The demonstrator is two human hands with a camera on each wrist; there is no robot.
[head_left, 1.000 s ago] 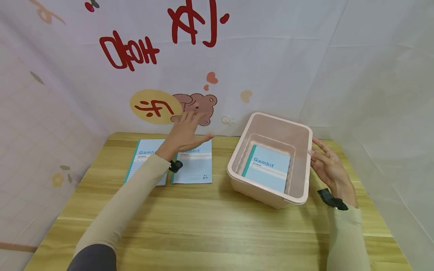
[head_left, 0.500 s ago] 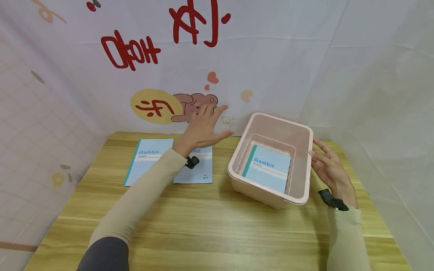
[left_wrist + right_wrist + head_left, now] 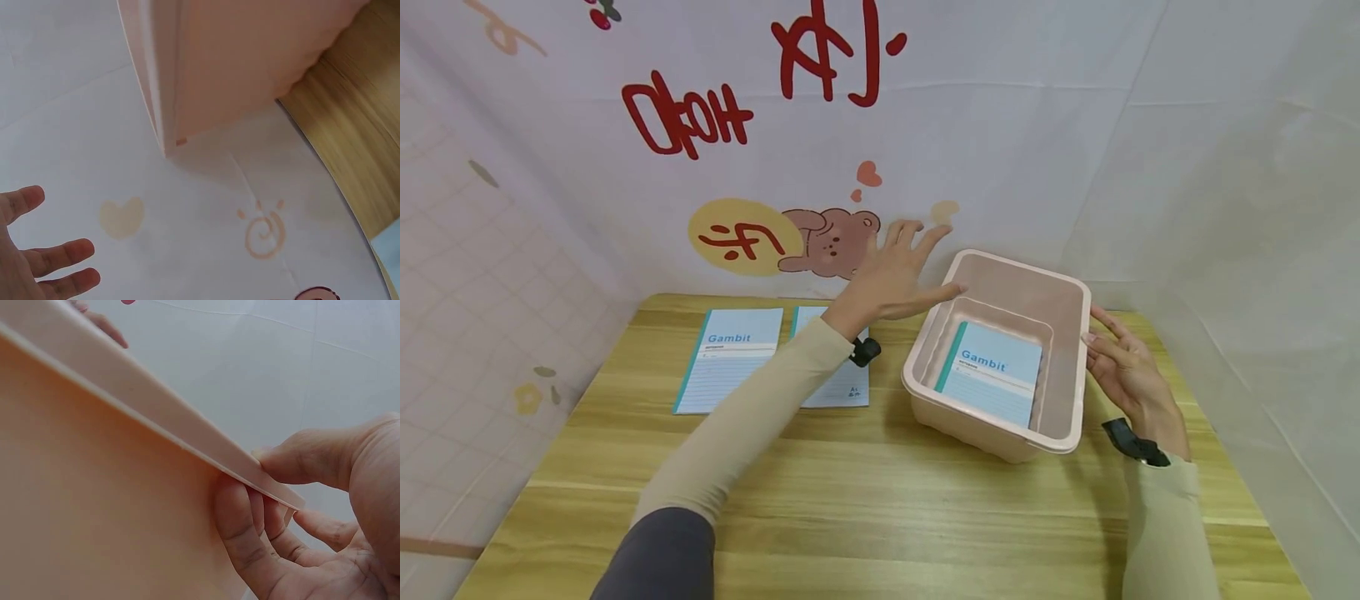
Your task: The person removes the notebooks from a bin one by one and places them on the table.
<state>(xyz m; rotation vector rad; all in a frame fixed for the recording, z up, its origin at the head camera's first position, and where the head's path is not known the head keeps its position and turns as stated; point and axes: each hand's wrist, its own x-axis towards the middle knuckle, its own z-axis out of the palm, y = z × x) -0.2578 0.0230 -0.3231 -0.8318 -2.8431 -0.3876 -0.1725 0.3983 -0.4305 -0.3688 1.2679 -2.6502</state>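
Although its rim runs straight along each side, the pale pink box is rounded at its corners; it looks like smooth plastic, with a projecting lip and a stepped inner wall, and stands on the right part of the table. Flat inside it lies a thin boxed notebook, light blue with a teal spine strip and "Gambit" printed on its cover. The right hand pinches the box's right rim between thumb and curled fingers. The left hand is spread wide, fingers slightly bent, holding nothing; its thumb overlaps the left rim in the head view, and whether they touch cannot be told.

Compared with half a second ago, the left hand has shifted rightward toward the box, uncovering the face of the bear printed on the creased cloth wall. The right hand and the box keep their places.

Counted together, there are one box and three notebooks: besides the one inside, the left notebook and the middle notebook lie side by side on the wood-grained table, the latter partly hidden behind one of two beige sleeves.
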